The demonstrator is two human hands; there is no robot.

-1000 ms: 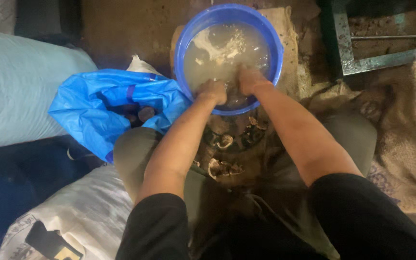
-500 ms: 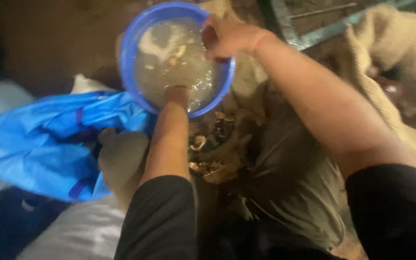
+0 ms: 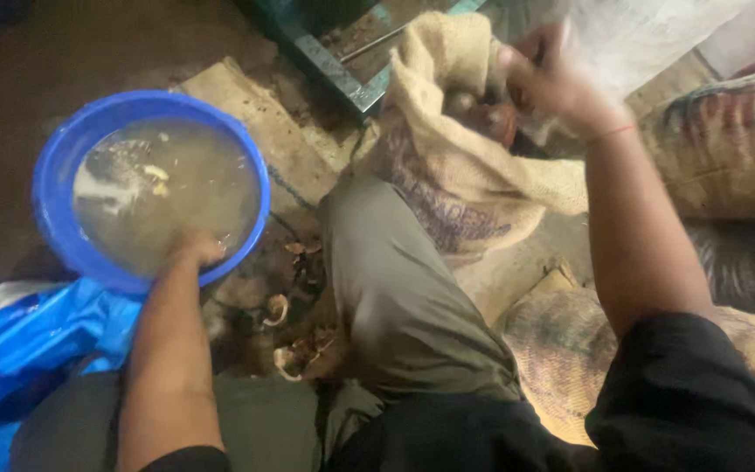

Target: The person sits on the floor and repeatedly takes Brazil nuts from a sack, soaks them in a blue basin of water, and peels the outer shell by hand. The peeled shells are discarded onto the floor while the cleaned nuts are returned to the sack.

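Bowl, blue and round, sits on the dirt floor just ahead of the person's left knee, full of cloudy water with a few pale scraps floating near the far side. Left hand is over the near rim and down in that water; the fingers are under the murk, so I cannot tell whether they are spread or closed on anything. Right hand is way over on the other side, up at the mouth of the burlap sack, fingers curled together at the opening beside a dark round brownish thing that shows just inside. It is blurred, so whether the fingers actually grip it or only the cloth edge is hard to call.

Between the knees there is a scatter of pale curled shells on the ground. A blue plastic bag lies crumpled against the bowl's near left side, and a wooden board runs off behind the bowl toward a green metal frame. More sacks are stacked to the right.

My judgement on doing this well: the arms are spread wide, so the left hand should steady the bowl rim while the right works, and the sack mouth wants holding open with a firm, full-fingered grasp rather than a fingertip pinch, since a round thing slips easily.
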